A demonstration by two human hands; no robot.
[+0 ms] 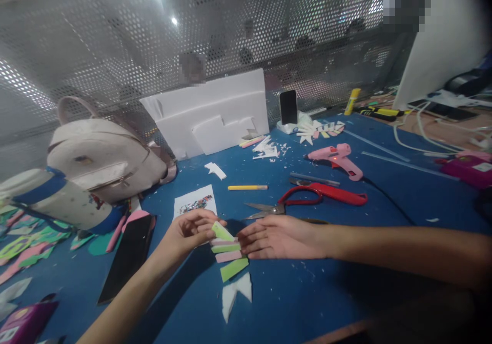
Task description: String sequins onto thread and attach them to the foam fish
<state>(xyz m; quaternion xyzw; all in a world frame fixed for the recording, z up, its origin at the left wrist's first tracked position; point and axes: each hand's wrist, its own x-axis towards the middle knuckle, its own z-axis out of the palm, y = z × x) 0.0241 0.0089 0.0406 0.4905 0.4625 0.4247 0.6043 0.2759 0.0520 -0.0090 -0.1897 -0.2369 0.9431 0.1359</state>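
My left hand point(190, 231) pinches a light green foam strip point(222, 230) at the top of a small stack of green and pink foam strips point(228, 256) lying on the blue table point(307, 292). My right hand point(274, 237) rests flat beside the stack, its fingertips touching the pink and green strips from the right. A white foam cut-out point(235, 292) lies just below the stack.
Red-handled scissors point(307, 200) and a pink glue gun point(338, 159) lie behind my right hand. A yellow pencil point(247, 187), a printed card point(195, 202), a black phone point(128, 257), a white backpack point(103, 157), white foam board point(215, 110) and coloured foam scraps point(26, 241) surround the work spot.
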